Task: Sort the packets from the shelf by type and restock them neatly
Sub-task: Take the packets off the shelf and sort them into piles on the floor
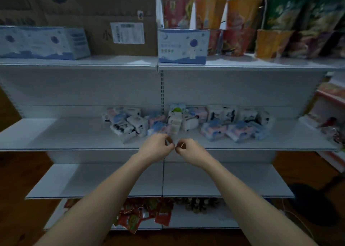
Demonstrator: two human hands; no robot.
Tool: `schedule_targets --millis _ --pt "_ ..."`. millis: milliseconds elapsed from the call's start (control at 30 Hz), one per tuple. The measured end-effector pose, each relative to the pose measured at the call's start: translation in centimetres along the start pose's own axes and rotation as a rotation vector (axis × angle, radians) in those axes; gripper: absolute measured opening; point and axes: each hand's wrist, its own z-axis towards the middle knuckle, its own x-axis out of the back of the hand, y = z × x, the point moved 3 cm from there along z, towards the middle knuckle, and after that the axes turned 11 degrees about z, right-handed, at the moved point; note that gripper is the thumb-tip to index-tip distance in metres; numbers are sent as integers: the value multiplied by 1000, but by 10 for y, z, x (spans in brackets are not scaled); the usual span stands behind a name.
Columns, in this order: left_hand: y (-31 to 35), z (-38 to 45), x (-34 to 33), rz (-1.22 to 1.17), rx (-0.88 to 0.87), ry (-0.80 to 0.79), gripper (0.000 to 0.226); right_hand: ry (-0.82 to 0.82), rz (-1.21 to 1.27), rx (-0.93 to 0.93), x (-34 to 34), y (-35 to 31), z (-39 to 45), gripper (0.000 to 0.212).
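Observation:
A jumbled pile of small tissue packets lies on the middle shelf. White packets with black print sit at the left and back right. Pink-and-blue packets lie at the front right and centre. One white-and-green packet stands upright in the middle. My left hand and my right hand hover at the shelf's front edge, just in front of the pile. Their curled fingertips meet each other. I see no packet in either hand.
The top shelf carries blue-white tissue boxes, a cardboard carton and stacked noodle cups. The shelf below my hands is bare. Red snack packets lie on the bottom shelf. Another rack stands at the right.

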Motion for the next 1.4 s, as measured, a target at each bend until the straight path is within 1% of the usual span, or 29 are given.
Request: schedule_targets --millis 167,300,367,433,533,600,700,833,900,967,1033,1100,1133,1200,1267,1333,1400 --pt "32 34 -26 -21 -11 -49 22 18 53 -14 29 42 13 15" --pt "44 71 -40 -30 -5 -66 18 40 93 -4 41 71 37 10" --pt "45 93 -45 -35 -3 -59 16 44 115 -11 46 81 57 12" --pt "42 119 -49 -42 -9 -42 13 43 108 -29 51 86 82 16" --pt "33 166 -53 -63 -16 12 12 93 122 15 58 87 126 16" --pt "22 203 -56 -107 42 13 17 120 146 24 59 90 154 13" --pt "2 256 -62 -144 97 59 27 97 137 11 61 100 192 16" --pt "-17 317 -74 -47 84 53 35 109 99 -7 71 120 231 13" --pt "-27 346 -82 -23 83 25 45 133 87 -10 76 129 248 12" --pt "-32 368 -91 59 60 -16 53 153 78 -18 80 136 260 10" --pt "-31 382 -98 111 61 -50 52 155 86 -12 80 141 268 10" --pt "-30 395 -105 260 50 -107 44 148 103 0 80 145 275 11" --pt "-30 401 -108 331 56 -142 46 145 116 11 81 147 278 11" --pt "-29 404 -111 397 70 -182 61 143 141 41 84 150 284 11" --pt "-22 397 -99 388 75 -149 68 131 199 73 89 153 290 10" --pt "-14 389 -78 357 97 -42 64 117 280 80 97 157 293 8" --pt "-3 378 -55 276 137 59 61 132 309 101 109 162 294 8"
